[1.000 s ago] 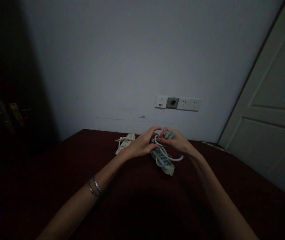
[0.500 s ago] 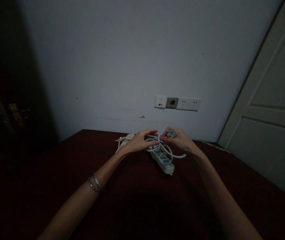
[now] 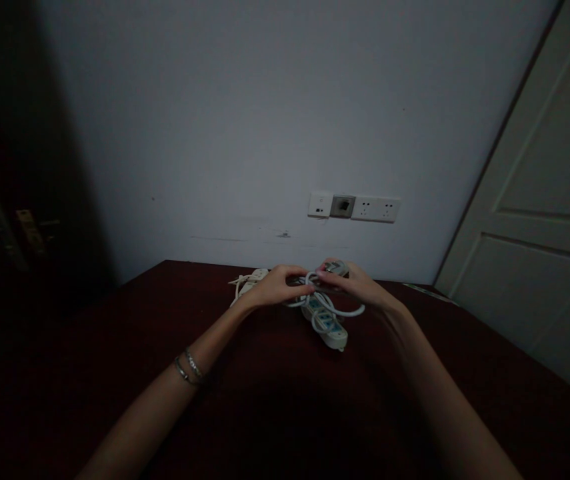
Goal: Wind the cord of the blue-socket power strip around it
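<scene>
A looped white power cord (image 3: pixel 337 311) is bunched between both hands, above a white power strip (image 3: pixel 335 339) with blue-green socket faces that lies on the dark red table. My left hand (image 3: pixel 275 285) pinches the coils from the left, thumb and fingers closed around them. From the right, my right hand (image 3: pixel 352 280) grips the cord near its end. The grey plug (image 3: pixel 337 268) sits against that hand's fingers. Some of the coils are hidden behind the fingers.
A second white power strip (image 3: pixel 259 274) with its own cord lies left of my left hand. Behind the table (image 3: pixel 175 293) stands a wall with a row of sockets (image 3: pixel 375 209). A pale panelled door (image 3: pixel 539 233) is at the right, and a dark area with a door handle at the left.
Both hands have shifted slightly left with the cord. The plug has turned and moved a little left in my right hand, and the coils hang slightly differently over the strip.
</scene>
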`<state>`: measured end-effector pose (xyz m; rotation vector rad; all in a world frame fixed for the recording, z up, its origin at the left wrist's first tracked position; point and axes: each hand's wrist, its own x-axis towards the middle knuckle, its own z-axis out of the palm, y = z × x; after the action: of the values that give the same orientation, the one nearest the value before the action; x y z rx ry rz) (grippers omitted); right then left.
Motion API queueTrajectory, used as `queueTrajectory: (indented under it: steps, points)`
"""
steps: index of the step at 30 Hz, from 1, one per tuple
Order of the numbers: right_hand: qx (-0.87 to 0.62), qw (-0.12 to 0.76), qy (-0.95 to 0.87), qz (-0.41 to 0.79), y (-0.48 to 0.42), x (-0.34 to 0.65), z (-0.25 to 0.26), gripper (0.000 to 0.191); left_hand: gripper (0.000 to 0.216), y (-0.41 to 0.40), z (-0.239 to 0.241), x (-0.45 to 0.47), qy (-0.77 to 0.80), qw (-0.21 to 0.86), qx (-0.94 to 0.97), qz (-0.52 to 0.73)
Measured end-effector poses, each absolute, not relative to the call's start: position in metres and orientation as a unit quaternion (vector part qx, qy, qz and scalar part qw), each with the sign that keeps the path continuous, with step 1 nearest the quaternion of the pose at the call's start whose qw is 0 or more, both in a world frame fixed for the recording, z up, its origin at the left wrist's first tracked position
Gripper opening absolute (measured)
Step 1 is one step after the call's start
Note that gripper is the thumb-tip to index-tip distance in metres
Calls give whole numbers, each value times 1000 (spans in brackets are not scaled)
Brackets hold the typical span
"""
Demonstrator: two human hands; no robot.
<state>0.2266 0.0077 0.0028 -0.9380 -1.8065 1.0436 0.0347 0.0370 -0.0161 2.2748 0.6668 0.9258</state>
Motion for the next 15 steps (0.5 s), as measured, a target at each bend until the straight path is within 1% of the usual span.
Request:
queueTrajectory:
  steps: [2, 5, 8, 12, 15]
  points:
    - [-338, 430, -692, 471, 8, 226, 0, 26, 36, 39, -17, 33, 259, 295, 851, 348]
    - [-283, 429, -645, 565, 10, 226, -3, 21, 38, 43, -19, 32, 273, 311, 840, 350]
    - [-269, 420, -615, 611, 9, 227, -4, 18, 39, 44, -20, 32, 284, 338, 826, 351]
    - [-293, 424, -608, 604, 7, 228, -2, 18, 38, 42, -19, 32, 269, 359, 821, 352]
    - [-326, 440, -634, 546, 8, 230, 2, 19, 32, 39, -16, 33, 275, 326, 829, 362]
